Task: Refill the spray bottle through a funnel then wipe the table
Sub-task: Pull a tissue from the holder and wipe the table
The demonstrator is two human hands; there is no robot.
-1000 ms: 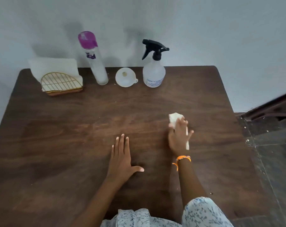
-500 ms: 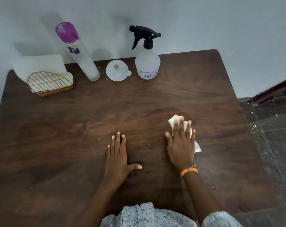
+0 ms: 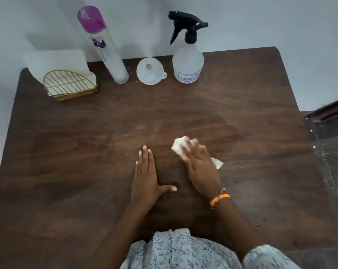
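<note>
White folded paper tissue (image 3: 178, 147) lies under your right hand (image 3: 200, 169), near the middle of the dark brown wooden table (image 3: 67, 171). Your right fingers press it down flat and close together. Your left hand (image 3: 146, 175) lies flat just beside it at 9 o'clock, fingers straight, thumb out. Keep the tissue flat and push in long, slow strokes. The clear plastic spray bottle (image 3: 188, 63) stands far off at 12 o'clock, beside the white plastic funnel (image 3: 149, 71).

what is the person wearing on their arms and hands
Both forearms are bare. The right hand has an orange thread band with small beads at its wrist; the left hand wears nothing. Light short sleeves with a blue sprig print show at the bottom edge.
</note>
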